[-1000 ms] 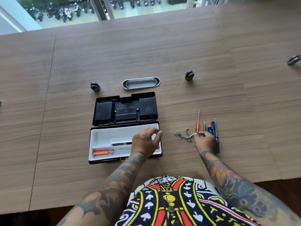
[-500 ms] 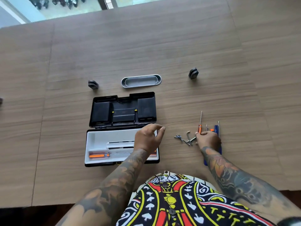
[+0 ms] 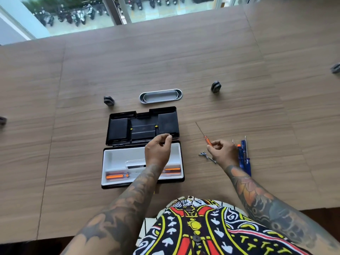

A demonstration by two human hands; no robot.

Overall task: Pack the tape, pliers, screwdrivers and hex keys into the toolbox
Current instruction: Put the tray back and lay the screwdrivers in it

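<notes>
The black toolbox [image 3: 108, 162] lies open on the wooden table, lid flat behind its white tray. Two orange-handled screwdrivers [image 3: 116, 175] lie along the tray's front. My left hand [image 3: 158, 151] hovers over the tray's right half, fingers loosely curled, holding nothing. My right hand [image 3: 223, 151] pinches a small orange screwdriver [image 3: 207, 140], raised off the table with its thin shaft pointing up and left. Silver hex keys [image 3: 207, 155] lie just left of that hand. Blue screwdrivers [image 3: 243, 155] lie to its right, partly under my wrist.
A grey oval metal tray [image 3: 161, 96] sits behind the toolbox. Small black clips stand at the left [image 3: 109, 101], at the right [image 3: 215, 87] and at the far right edge [image 3: 335, 68]. A window runs past the table's far edge.
My right hand has lifted the small orange screwdriver off the pile and turned it left. My left hand has risen slightly above the tray. The camera tilted.
</notes>
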